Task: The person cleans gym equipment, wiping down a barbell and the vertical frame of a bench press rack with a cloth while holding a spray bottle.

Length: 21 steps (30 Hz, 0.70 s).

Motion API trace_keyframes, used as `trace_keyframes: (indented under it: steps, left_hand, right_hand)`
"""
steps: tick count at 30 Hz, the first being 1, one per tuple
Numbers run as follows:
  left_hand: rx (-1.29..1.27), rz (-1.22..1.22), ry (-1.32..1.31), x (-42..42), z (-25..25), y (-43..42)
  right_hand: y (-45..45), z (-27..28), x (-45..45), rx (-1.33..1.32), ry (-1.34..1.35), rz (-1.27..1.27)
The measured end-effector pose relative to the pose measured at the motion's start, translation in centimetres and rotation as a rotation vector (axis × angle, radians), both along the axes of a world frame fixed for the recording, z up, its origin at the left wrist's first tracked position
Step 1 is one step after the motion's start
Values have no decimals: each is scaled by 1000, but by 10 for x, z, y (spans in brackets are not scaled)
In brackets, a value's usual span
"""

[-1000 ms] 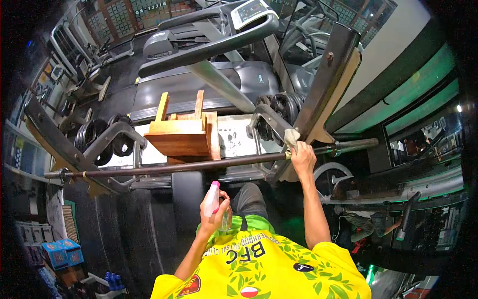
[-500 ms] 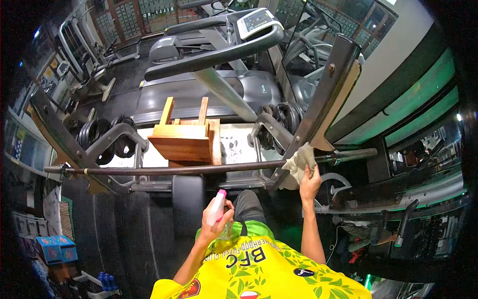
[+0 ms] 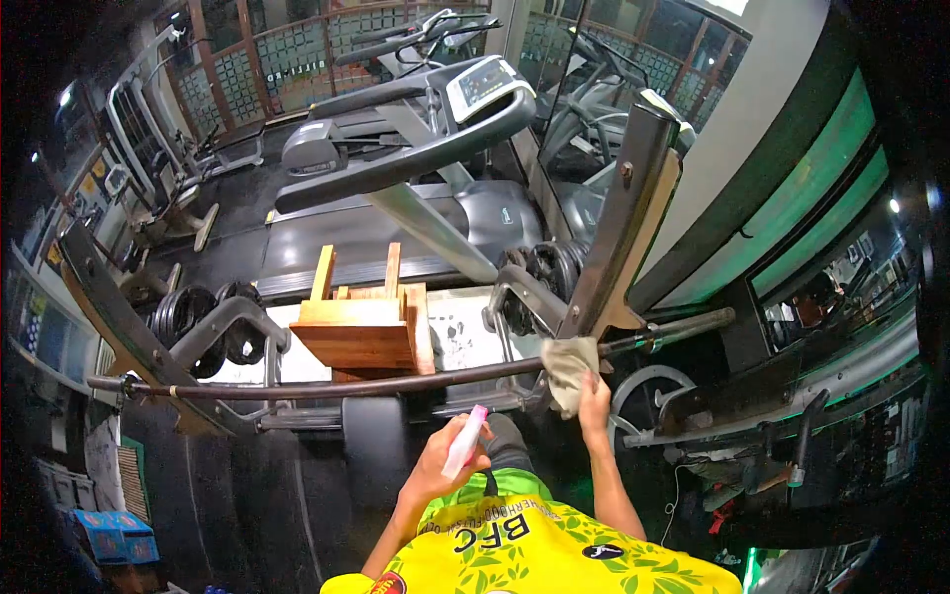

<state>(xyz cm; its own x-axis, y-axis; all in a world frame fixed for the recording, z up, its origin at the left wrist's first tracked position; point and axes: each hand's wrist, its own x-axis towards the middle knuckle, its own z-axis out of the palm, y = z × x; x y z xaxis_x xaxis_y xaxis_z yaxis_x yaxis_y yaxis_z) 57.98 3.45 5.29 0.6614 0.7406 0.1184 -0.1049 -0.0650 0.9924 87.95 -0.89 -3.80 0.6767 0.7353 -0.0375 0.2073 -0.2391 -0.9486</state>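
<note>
My left hand is closed around a small spray bottle with a pink and white top, held in front of my yellow shirt. The bottle leans, its pink end pointing up and away from me. Between the fingers of my right hand is a bunched beige cloth. That cloth lies over the barbell, close to the right upright of the rack. It covers a short stretch of the bar there. The bar runs across the rack, from the left upright to the right one.
A wooden box-like piece stands behind the bar. Weight plates hang on both sides of the rack. A padded bench sits under the bar. Beyond is a treadmill. Blue boxes are at lower left.
The view has tilted and shifted. My right hand has drawn the cloth slightly leftward and nearer to me at the bar. My left hand has moved a little right, the bottle leaning more.
</note>
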Motion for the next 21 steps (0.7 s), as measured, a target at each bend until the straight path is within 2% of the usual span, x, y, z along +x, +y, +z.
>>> trace_keyframes:
  steps: [2, 3, 4, 6, 8, 10, 11, 14, 15, 16, 18, 21]
  left_hand:
    - [47, -13, -22, 7, 1, 5]
    - [124, 37, -23, 12, 7, 8]
    - [129, 35, -27, 17, 12, 13]
    - [464, 22, 5, 26, 22, 25]
    - [483, 46, -30, 39, 24, 33]
    - [164, 16, -55, 49, 24, 38]
    - [105, 31, -101, 58, 28, 41]
    - [117, 1, -10, 75, 46, 56]
    - [36, -12, -21, 82, 46, 59]
    - [39, -17, -18, 89, 48, 62]
    - [30, 16, -3, 102, 53, 70]
    - [46, 31, 21, 119, 66, 75]
  right_hand:
    - [-11, 34, -16, 231, 553, -145]
    - [-15, 41, -15, 388, 800, -41]
    - [-16, 57, -18, 491, 893, -23]
    - [-18, 84, -19, 643, 980, -36]
    - [-16, 119, -24, 728, 995, -53]
    - [-16, 131, -14, 761, 1015, -68]
    - [-15, 139, -11, 792, 1018, -81]
    - [-20, 150, 3, 875, 1050, -55]
    - [-22, 152, 6, 894, 1089, -109]
    - [-25, 157, 8, 946, 1057, -28]
    - [-21, 166, 8, 972, 986, -175]
    - [-21, 163, 23, 1014, 997, -166]
